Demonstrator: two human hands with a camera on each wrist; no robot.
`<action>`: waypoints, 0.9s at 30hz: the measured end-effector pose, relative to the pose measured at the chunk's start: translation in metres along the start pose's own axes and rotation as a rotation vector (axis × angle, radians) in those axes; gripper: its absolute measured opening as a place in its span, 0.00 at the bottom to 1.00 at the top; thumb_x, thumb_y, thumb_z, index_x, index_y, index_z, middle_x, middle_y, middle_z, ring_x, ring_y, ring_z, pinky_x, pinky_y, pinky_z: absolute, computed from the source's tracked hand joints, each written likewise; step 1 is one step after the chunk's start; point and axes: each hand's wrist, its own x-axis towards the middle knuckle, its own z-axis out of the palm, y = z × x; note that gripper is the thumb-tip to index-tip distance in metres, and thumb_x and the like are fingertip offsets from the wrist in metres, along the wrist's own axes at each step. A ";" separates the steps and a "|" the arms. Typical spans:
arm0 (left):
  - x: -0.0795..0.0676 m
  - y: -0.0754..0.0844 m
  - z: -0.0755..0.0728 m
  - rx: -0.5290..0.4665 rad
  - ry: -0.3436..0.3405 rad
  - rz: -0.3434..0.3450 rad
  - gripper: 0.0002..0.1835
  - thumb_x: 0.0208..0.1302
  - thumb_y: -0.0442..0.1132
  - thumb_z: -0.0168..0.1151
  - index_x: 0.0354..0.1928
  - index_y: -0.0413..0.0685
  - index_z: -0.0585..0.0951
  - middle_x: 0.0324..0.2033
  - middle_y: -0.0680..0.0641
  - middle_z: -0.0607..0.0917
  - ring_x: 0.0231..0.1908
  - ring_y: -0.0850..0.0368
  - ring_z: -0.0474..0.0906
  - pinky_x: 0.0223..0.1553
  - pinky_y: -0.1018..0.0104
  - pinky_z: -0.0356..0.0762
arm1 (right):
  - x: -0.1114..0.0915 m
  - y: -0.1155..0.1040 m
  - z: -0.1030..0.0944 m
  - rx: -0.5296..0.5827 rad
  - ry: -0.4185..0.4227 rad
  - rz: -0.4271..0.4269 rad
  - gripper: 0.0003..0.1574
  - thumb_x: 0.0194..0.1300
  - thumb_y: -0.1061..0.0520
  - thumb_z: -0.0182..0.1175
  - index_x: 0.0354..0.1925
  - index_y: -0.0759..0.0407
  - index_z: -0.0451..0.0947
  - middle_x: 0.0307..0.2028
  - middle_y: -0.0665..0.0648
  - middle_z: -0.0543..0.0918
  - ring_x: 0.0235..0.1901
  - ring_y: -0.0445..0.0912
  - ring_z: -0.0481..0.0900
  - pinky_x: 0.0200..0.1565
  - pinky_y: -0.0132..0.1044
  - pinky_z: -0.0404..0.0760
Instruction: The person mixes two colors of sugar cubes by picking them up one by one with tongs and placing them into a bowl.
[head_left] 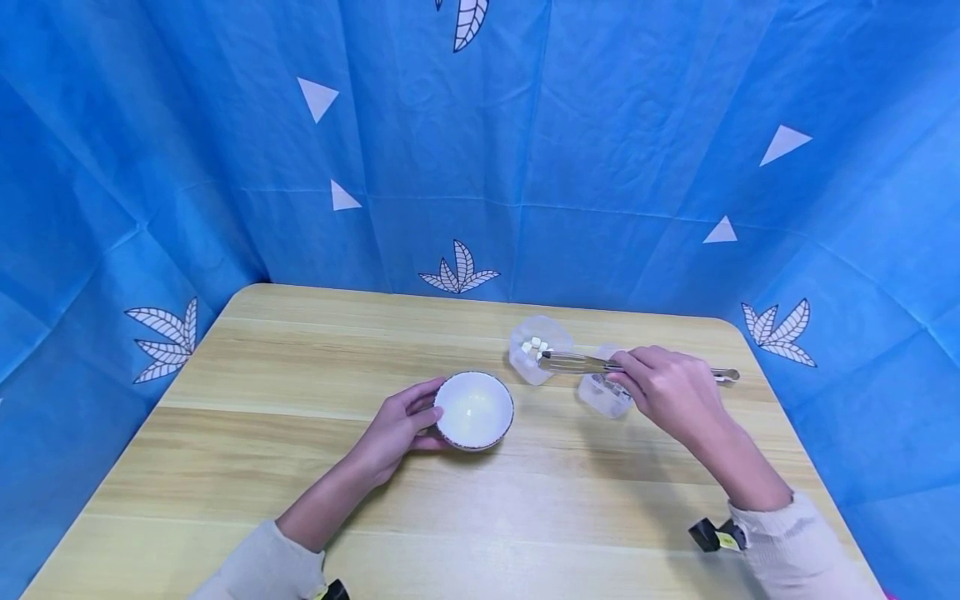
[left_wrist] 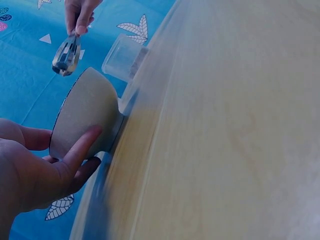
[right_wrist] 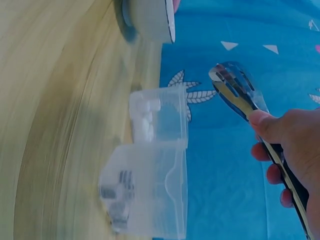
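Note:
My left hand (head_left: 397,425) grips a white bowl (head_left: 474,410) with a dark speckled rim, thumb at the rim and fingers around its outside. The bowl's inside looks bare in the head view. My right hand (head_left: 667,387) holds metal tongs (head_left: 577,363) above the table, their slotted ends toward the left. In the head view those ends overlap a clear plastic container (head_left: 517,360) with several small white cubes (head_left: 534,344). Below the right hand stands a second clear container (head_left: 604,407), partly hidden by hand and tongs; grey pieces (right_wrist: 119,197) lie in it.
The wooden table (head_left: 262,433) has rounded far corners. A blue curtain (head_left: 600,125) with white leaves and triangles hangs behind it and on both sides. The two containers stand close together at the back right, the bowl to their left.

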 end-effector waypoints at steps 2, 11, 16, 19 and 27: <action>0.000 0.000 0.000 0.001 0.002 0.000 0.30 0.75 0.29 0.56 0.77 0.47 0.67 0.74 0.36 0.70 0.58 0.45 0.82 0.51 0.53 0.91 | 0.002 -0.002 0.002 0.005 -0.003 -0.006 0.33 0.82 0.37 0.47 0.39 0.57 0.90 0.31 0.56 0.91 0.26 0.50 0.88 0.18 0.42 0.81; 0.000 -0.002 0.000 0.002 0.008 -0.002 0.30 0.75 0.29 0.56 0.77 0.47 0.67 0.74 0.35 0.70 0.58 0.45 0.82 0.51 0.53 0.91 | 0.010 -0.016 0.012 0.011 -0.001 -0.069 0.18 0.74 0.45 0.62 0.38 0.55 0.89 0.34 0.54 0.91 0.29 0.49 0.89 0.21 0.43 0.85; 0.000 -0.003 0.000 -0.003 0.011 -0.003 0.30 0.75 0.29 0.56 0.76 0.47 0.67 0.74 0.36 0.71 0.58 0.46 0.83 0.51 0.53 0.92 | 0.013 -0.026 0.018 0.027 0.008 -0.083 0.14 0.70 0.46 0.65 0.37 0.54 0.89 0.31 0.51 0.90 0.27 0.47 0.88 0.20 0.40 0.83; 0.000 -0.003 0.000 -0.003 0.012 -0.004 0.30 0.75 0.29 0.56 0.76 0.47 0.67 0.74 0.36 0.71 0.57 0.46 0.83 0.50 0.53 0.92 | 0.014 -0.031 0.021 0.046 0.018 -0.090 0.13 0.70 0.47 0.66 0.37 0.54 0.89 0.29 0.50 0.89 0.26 0.46 0.87 0.19 0.39 0.82; 0.000 -0.002 0.001 -0.022 0.009 0.003 0.30 0.75 0.28 0.54 0.77 0.45 0.66 0.73 0.34 0.71 0.57 0.45 0.83 0.50 0.51 0.92 | 0.012 -0.043 0.031 0.073 -0.004 -0.098 0.09 0.61 0.49 0.71 0.36 0.52 0.89 0.29 0.48 0.90 0.28 0.45 0.89 0.24 0.39 0.86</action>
